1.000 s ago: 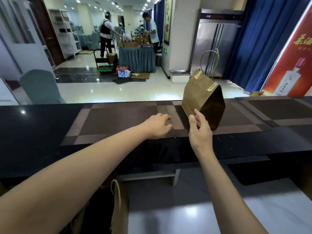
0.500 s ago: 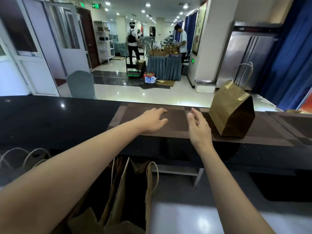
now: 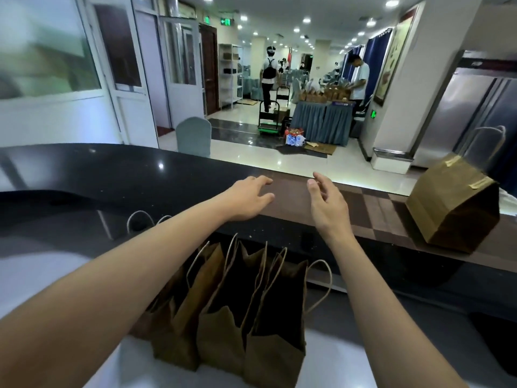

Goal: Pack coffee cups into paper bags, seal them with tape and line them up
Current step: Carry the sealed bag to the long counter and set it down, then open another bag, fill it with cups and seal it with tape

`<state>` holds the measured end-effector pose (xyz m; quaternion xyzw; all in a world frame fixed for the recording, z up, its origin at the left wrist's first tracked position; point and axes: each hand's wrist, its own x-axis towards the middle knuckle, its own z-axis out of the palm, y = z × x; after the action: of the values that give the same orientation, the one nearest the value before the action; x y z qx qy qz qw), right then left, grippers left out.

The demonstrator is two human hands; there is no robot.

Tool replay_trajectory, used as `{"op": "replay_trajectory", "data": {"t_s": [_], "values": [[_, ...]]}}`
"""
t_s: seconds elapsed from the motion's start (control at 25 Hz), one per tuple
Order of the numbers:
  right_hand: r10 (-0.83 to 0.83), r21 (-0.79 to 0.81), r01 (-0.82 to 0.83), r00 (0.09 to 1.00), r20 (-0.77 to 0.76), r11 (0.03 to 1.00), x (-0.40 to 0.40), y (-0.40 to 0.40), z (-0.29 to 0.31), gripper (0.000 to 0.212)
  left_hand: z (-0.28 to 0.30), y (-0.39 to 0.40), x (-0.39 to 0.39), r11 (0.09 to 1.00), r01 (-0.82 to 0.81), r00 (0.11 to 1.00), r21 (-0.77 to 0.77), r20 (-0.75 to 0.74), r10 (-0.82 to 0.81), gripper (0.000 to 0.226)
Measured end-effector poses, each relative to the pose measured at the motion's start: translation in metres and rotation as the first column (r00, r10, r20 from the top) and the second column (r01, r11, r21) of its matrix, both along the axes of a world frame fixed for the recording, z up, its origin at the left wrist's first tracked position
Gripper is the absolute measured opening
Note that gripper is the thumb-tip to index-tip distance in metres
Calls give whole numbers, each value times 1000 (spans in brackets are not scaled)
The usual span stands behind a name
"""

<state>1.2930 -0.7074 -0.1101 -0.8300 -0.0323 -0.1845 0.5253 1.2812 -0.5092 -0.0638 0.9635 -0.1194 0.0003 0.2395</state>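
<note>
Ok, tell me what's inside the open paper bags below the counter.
Only dark interiors show in the open paper bags; no cups are visible, and their bottoms are hidden in shadow.

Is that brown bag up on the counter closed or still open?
Closed. The paper bag stands on the counter with its top folded over and held by strips of tape. Neither hand touches it.

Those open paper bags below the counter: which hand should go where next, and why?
Probably lower the right hand to the nearest open paper bag and lift it by its handle. Both hands are empty above the counter, the left hand too, and the sealed paper bag already stands on the right, so another bag seems due.
</note>
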Motion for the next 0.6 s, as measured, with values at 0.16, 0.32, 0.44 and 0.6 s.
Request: {"op": "replay_trajectory", "data": {"t_s": [0.16, 0.32, 0.44, 0.6], "values": [[98, -34, -98, 995, 6, 995, -17, 47, 7, 50, 5, 54, -30, 995, -99, 995, -7, 14, 99, 54], [174, -52, -173, 985, 6, 983, -42, 92, 11, 48, 6, 105, -71, 983, -180, 984, -37, -4, 179, 55], [230, -57, -229, 973, 2, 972, -67, 125, 10, 47, 1, 137, -107, 972, -221, 975, -76, -13, 221, 55], [256, -57, -256, 967, -8, 965, -95, 144, 6, 45, -11, 159, -148, 968, -220, 975, -123, -13, 221, 53]]}}
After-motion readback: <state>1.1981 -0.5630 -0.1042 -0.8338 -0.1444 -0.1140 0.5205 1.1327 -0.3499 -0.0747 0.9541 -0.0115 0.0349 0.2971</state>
